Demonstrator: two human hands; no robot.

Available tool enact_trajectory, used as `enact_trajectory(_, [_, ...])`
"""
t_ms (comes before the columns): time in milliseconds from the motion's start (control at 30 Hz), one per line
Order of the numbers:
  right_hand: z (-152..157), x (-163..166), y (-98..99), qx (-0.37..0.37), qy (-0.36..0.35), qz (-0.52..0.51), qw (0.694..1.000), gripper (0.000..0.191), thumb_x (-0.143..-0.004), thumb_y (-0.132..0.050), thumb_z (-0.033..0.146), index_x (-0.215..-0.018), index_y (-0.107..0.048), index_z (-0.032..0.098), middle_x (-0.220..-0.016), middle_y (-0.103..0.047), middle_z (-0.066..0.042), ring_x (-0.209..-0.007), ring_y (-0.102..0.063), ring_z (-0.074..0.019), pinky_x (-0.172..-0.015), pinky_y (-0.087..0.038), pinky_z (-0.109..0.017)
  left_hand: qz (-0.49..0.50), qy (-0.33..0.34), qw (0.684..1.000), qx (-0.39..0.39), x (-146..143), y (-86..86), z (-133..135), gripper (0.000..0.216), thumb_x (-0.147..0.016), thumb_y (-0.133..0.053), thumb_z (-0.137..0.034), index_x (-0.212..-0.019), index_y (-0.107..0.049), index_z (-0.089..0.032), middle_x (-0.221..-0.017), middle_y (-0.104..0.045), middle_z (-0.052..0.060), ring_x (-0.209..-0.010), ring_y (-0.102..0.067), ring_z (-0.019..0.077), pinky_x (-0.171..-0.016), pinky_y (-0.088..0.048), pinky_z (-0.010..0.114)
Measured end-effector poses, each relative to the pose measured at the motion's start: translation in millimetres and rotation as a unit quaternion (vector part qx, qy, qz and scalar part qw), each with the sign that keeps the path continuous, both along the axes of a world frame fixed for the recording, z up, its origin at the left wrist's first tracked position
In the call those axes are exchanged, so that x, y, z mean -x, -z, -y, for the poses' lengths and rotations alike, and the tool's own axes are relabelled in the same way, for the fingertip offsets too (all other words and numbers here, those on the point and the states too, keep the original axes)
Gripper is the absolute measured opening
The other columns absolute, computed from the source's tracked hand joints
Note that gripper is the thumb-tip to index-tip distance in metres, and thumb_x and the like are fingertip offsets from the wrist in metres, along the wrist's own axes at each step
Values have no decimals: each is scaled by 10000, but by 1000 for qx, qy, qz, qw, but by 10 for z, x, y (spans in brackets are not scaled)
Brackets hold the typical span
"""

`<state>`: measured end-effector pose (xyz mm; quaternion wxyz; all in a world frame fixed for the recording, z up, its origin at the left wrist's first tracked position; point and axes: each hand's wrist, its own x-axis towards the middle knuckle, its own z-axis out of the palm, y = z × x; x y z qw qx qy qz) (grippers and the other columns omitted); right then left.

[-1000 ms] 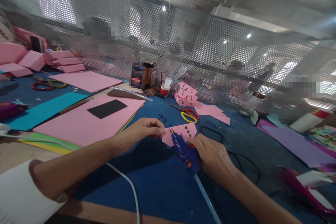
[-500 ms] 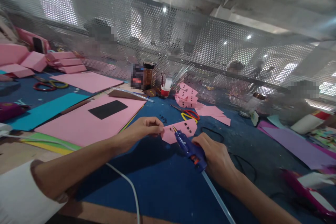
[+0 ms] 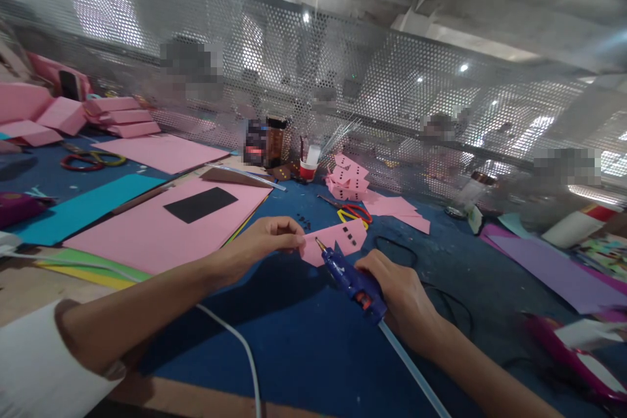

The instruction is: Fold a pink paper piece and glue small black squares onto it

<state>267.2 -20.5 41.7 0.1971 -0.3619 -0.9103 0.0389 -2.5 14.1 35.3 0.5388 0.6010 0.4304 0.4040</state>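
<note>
- Paper piece (image 3: 337,241) lies between left hand (image 3: 267,240) and right hand (image 3: 399,290).
- Glue gun (image 3: 350,277) sits in right hand.
- Scissors (image 3: 355,214) lie behind paper piece on surface (image 3: 304,346).

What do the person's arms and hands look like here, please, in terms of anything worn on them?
Both hands are bare: the left hand and the right hand show no gloves, rings or watch. The forearms are uncovered too. A white short sleeve covers the left upper arm; the right arm's sleeve is out of view.

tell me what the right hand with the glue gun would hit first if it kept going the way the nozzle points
Most likely the pink paper piece pinched by the left hand. The right hand aims the blue glue gun up-left, its tip at the paper's lower edge, though depth is hard to judge.
</note>
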Motion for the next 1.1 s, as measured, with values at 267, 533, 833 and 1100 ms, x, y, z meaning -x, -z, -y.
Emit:
enact_trajectory(267, [-22,0,18,-12,-4,6,1000,168,-825,-515,153,-987,-513,200,-903,-558,-35,-704,-531,-137,-608,-377,-226,-8,23,999,-25,24,-2,26,137,-776,-629,-299,-807,-640,-165,-767,-677,34,-779,-589,171,-758,-416,304])
enact_trajectory(533, [-24,1,53,-31,3,14,999,172,-803,-542,152,-966,-518,203,-894,-560,-30,-704,-530,-139,-585,-349,-228,-12,26,999,-27,17,-6,30,115,-793,-610,-271,-810,-628,-158,-779,-673,41,-790,-598,185,-769,-417,319])
enact_trajectory(833, [-5,10,19,-3,0,7,1000,131,-836,-518,181,-964,-516,206,-897,-558,-31,-720,-534,-142,-607,-374,-226,-34,33,998,-48,25,-16,36,130,-801,-599,-292,-806,-617,-163,-790,-667,38,-803,-598,194,-818,-416,352])
enact_trajectory(1100, [-27,0,83,-18,-7,-4,1000,112,-858,-509,211,-970,-505,211,-899,-560,-34,-698,-510,-143,-608,-355,-231,-39,32,997,-55,22,-13,43,120,-802,-595,-285,-806,-620,-168,-797,-669,36,-811,-608,195,-823,-419,342])
